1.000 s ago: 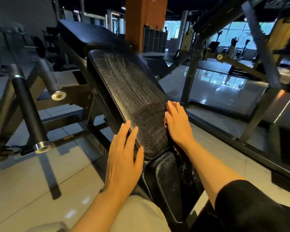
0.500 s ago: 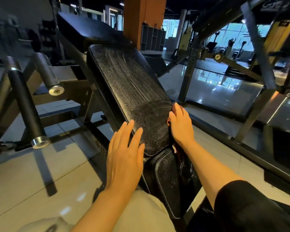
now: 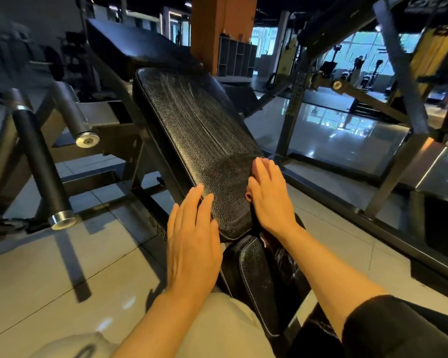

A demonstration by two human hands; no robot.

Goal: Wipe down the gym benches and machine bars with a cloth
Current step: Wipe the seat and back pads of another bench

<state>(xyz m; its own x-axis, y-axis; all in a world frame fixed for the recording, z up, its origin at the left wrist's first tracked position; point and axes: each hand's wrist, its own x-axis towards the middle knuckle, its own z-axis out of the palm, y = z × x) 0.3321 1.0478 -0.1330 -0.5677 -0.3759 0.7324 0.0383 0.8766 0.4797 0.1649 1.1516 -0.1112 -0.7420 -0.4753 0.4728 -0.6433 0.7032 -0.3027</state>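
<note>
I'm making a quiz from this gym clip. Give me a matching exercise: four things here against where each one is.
Things:
1. left hand
2. right hand
3. backrest pad
4. orange pillar

Places:
A. background, behind the pad
B. at the pad's lower left corner
C. on the pad's right edge
D. sloping up between the hands

Pairs: 1-B, 2-C, 3-D, 4-A

Both forearms were bare from wrist to elbow, and neither the left hand (image 3: 192,244) nor the right hand (image 3: 270,200) carried a ring, watch or glove. A black sleeve (image 3: 388,329) was pushed up above the right elbow. Pale beige trousers (image 3: 225,329) covered the thigh below.
</note>
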